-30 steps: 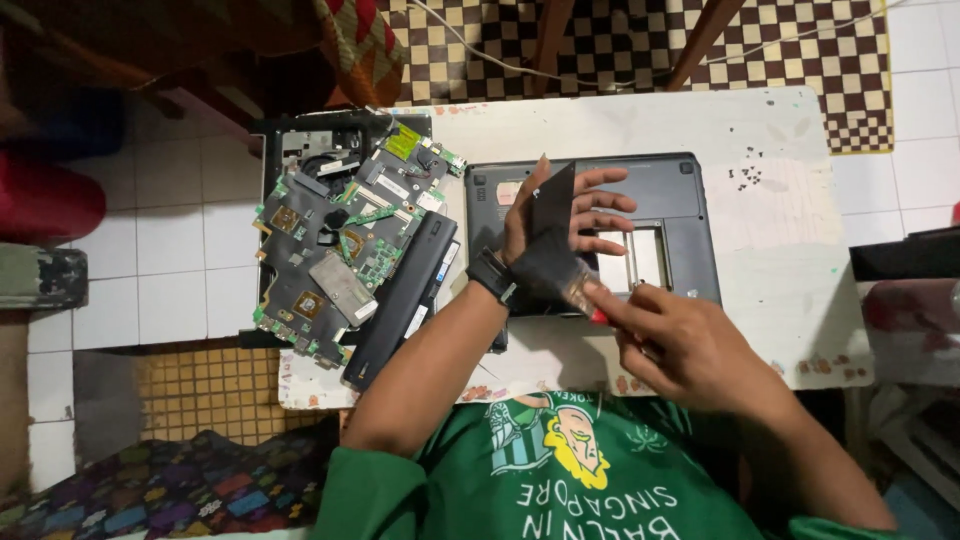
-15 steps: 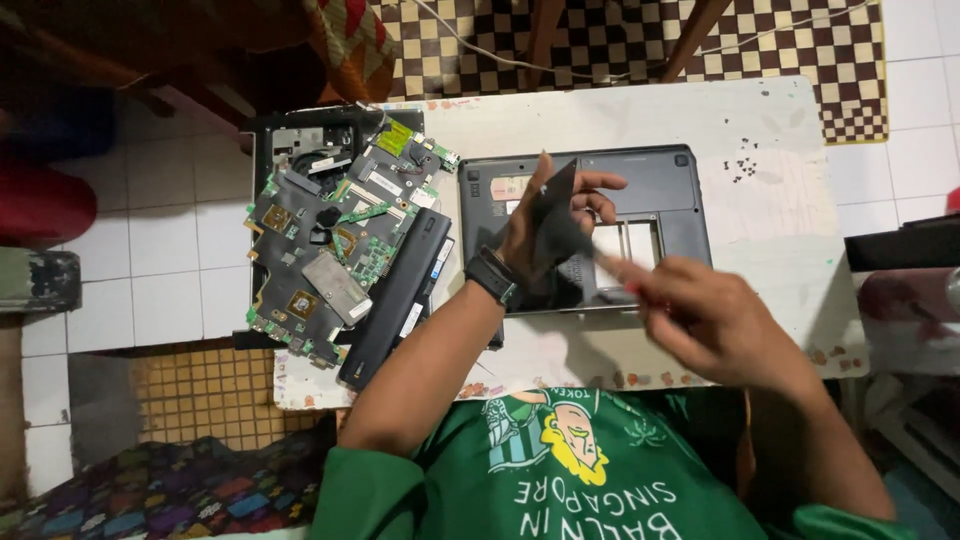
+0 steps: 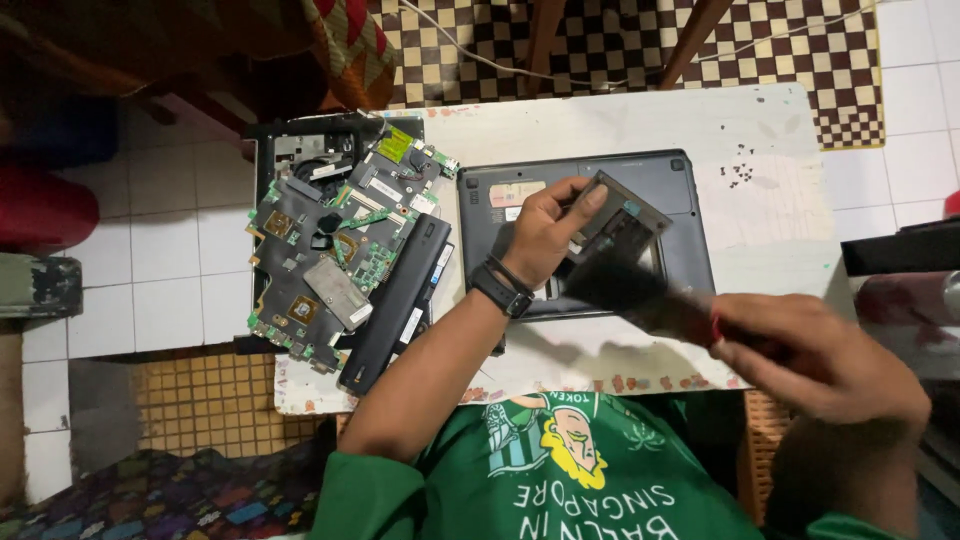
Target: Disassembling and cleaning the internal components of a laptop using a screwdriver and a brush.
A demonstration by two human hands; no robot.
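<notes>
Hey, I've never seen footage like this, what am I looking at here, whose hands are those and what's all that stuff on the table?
There is no machine here. The picture comes from a camera worn on a person's head, looking straight down, so the two bare hands and the green shirt at the bottom are the wearer's own.

A white table stands on a tiled floor. On it lies a dark laptop base, underside up. To its left is a pile of parts: a green circuit board with a long black battery leaning beside it. Small dark bits, probably screws, lie near the table's far right.

The left hand, with a black wristband, holds a flat dark panel tilted up above the laptop. The right hand grips a brush; it is blurred, with its bristles at the panel.
</notes>
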